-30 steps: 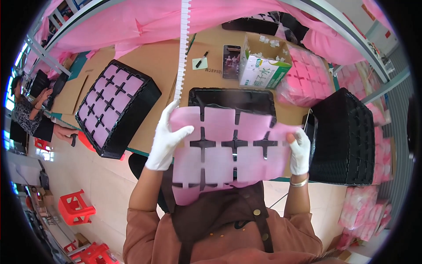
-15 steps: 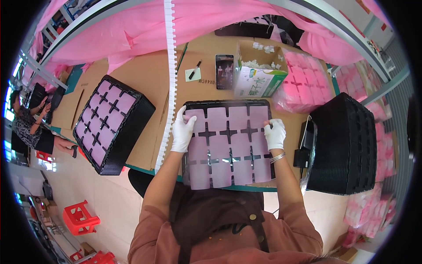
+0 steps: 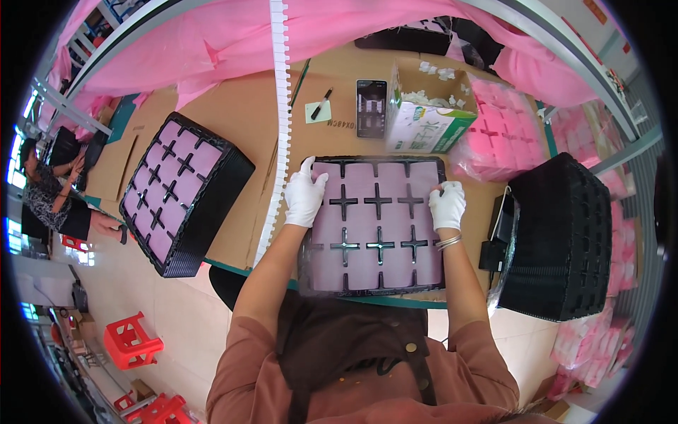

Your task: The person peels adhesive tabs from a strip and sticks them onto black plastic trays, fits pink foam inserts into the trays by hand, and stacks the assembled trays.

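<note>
In front of me lies a black plastic tray [image 3: 304, 283] with raised cross-shaped dividers. Lilac pads [image 3: 361, 225] sit in rows between the crosses, inside the rim. At the far left corner my left hand [image 3: 305, 199], in a white glove, is closed on the tray's edge with the thumb on top. My right hand [image 3: 448, 205], also gloved, with bare fingertips showing, is closed at the right edge near the upper pads; its grip is partly hidden. To the left stands a stack of black trays [image 3: 219, 212], its top one filled with similar lilac pads [image 3: 169, 182].
Another black tray stack [image 3: 561, 237] stands at the right, beside a small black device [image 3: 493, 256]. Behind are a carton of white scraps [image 3: 432, 116], bagged pink pads [image 3: 498, 131], a phone [image 3: 371, 109] and a pen [image 3: 322, 103]. A white toothed strip [image 3: 280, 106] crosses the cardboard-covered table. A person [image 3: 60, 184] sits far left.
The lilac pads, which overhung the near edge of the tray, now lie within its rim, lined up between the crosses. Both hands stay at the tray's sides.
</note>
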A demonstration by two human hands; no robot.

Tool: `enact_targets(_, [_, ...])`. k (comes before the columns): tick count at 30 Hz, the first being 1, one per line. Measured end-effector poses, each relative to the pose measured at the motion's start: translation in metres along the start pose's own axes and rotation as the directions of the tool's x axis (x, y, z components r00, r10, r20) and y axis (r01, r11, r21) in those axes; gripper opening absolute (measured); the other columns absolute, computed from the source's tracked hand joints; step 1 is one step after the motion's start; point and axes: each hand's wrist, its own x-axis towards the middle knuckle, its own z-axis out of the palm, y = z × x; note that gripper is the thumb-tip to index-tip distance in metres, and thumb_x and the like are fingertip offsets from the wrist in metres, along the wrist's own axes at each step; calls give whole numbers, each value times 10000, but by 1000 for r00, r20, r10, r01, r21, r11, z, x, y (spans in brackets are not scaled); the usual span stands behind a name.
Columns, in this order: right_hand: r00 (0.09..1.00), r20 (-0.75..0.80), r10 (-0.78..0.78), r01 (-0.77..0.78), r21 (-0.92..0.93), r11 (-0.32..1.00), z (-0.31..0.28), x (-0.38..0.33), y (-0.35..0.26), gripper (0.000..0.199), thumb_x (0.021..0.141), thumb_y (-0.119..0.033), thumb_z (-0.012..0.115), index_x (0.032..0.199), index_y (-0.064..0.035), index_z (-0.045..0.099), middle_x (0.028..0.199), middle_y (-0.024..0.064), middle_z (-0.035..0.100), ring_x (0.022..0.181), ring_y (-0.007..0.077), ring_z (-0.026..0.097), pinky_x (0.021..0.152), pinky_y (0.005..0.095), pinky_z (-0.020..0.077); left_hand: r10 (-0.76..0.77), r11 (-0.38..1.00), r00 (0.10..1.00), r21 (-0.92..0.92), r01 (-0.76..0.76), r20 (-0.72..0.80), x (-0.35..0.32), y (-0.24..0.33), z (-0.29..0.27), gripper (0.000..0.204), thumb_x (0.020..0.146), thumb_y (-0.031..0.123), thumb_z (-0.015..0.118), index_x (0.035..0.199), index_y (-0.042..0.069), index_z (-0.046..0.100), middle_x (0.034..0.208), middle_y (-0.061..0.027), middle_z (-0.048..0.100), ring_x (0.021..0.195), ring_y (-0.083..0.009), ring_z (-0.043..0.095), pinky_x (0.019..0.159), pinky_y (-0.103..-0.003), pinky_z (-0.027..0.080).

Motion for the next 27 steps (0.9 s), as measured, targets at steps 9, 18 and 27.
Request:
enact_targets(9, [999, -51, -9, 12, 56, 998, -22, -7, 7, 246, 789, -204, 655, 947, -22, 603, 954, 171, 597, 846, 351, 607, 751, 445, 487, 121, 975, 951, -144, -167, -286, -21, 6, -18, 482, 822, 160, 678, 1241, 11, 493, 1170, -220, 510, 1055, -365, 525, 908, -418, 440])
enact_targets(18, [929, 370, -3, -290, 735, 613, -11, 10, -35, 242, 850, -119, 606, 1042, 26, 580, 1023, 132, 617, 907, 235, 636, 839, 340, 509, 632, 734, 750, 160, -660, 193, -60, 51, 3, 485, 890, 376, 574, 1221, 25, 522, 1273, -188, 515, 1234, -375, 439, 1048, -494, 317])
enact_targets(27, [753, 658, -3, -655, 749, -98, 26, 42, 24, 171, 903, -113, 515, 1035, -5, 519, 1132, 225, 571, 1046, 378, 596, 917, 442, 499, 536, 735, 766, 251, -630, 356, -31, 10, 1, 547, 930, 457, 457, 1319, 75, 487, 1405, -123, 453, 1311, -287, 405, 1078, -465, 297])
